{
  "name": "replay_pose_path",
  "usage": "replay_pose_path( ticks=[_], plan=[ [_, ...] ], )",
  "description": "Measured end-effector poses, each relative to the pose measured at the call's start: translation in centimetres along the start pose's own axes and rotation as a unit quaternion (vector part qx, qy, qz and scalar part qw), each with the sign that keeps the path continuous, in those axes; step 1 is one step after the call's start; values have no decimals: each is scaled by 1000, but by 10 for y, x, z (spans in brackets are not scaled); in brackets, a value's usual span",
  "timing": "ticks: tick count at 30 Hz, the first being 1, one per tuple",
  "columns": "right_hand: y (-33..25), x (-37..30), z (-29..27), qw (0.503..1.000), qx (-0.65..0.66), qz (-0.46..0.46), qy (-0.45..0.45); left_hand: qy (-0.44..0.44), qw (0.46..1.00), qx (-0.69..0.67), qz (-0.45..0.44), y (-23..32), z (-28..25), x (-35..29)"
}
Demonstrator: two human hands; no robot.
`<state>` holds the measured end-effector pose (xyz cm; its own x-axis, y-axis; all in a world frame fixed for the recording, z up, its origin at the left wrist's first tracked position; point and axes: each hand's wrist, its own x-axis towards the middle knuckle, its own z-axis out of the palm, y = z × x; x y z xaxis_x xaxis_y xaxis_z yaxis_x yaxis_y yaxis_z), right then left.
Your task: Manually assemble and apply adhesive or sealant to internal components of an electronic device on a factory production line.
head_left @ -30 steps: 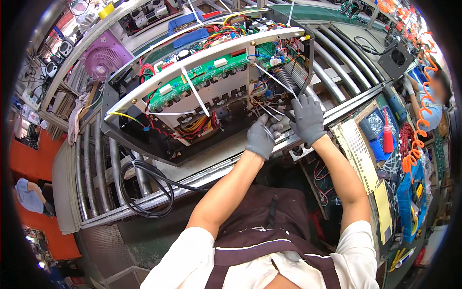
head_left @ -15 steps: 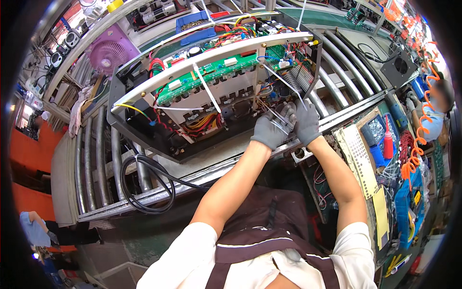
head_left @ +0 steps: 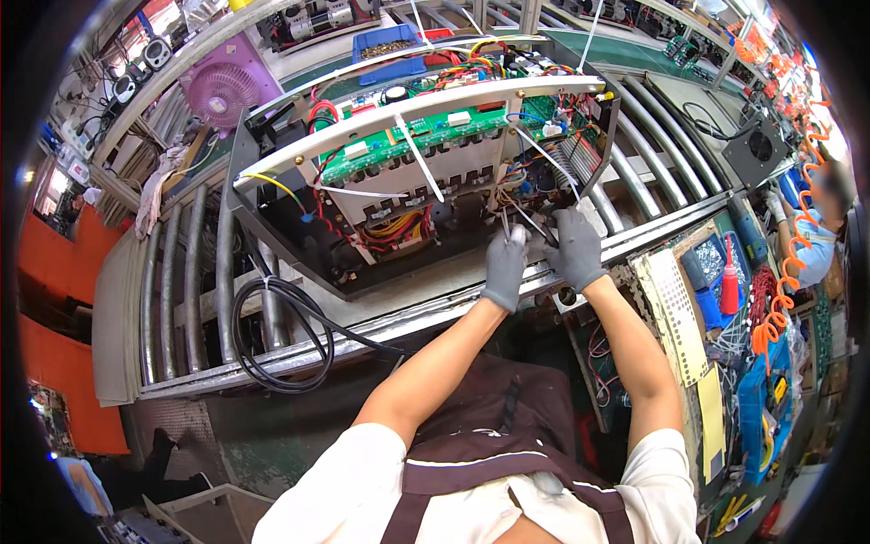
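A black open-framed electrical unit [head_left: 362, 281] lies in front of me, with a green circuit board [head_left: 408, 150], coloured wires and white cable ties [head_left: 419, 159] hanging from it. Both my hands wear grey gloves and are at the unit's lower right corner. My left hand [head_left: 506, 267] is closed, fingers upward, pinching thin pale strips that look like cable ties. Close beside it, my right hand [head_left: 576, 249] is bent with its fingertips around a pale cable tie [head_left: 533, 220] near the wires. Its fingertips are partly hidden.
The unit stands on a roller conveyor [head_left: 190, 290]. A coiled black cable [head_left: 272, 335] hangs over its near edge. At right are a bench with a red bottle [head_left: 730, 281], a blue tray [head_left: 754, 408] and an orange coiled hose [head_left: 775, 317]. Another person [head_left: 816, 236] is beyond.
My left hand has turned upright and drawn slightly apart from the right; the pale ties that lay across its palm now show at its fingertips. The view has shifted slightly.
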<state>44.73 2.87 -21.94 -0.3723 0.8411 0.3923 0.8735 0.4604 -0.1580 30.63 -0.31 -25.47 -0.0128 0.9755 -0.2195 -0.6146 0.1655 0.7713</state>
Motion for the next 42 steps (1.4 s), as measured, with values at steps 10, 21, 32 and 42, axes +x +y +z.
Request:
replay_pose_path(
  ticks=[10, 21, 32, 42],
  plan=[
    [-32, 33, -6, 989, 13, -63, 134, -27, 997, 61, 49, 60, 8, -17],
    [-26, 35, 7, 996, -12, -29, 82, 28, 995, 94, -17, 65, 27, 0],
    [-23, -2, -6, 983, 107, 0, 150, -59, 962, 236, 121, 24, 10, -36],
    [-15, -55, -15, 975, 158, 129, 90, 147, 891, 401, 152, 47, -47, -41]
  ],
)
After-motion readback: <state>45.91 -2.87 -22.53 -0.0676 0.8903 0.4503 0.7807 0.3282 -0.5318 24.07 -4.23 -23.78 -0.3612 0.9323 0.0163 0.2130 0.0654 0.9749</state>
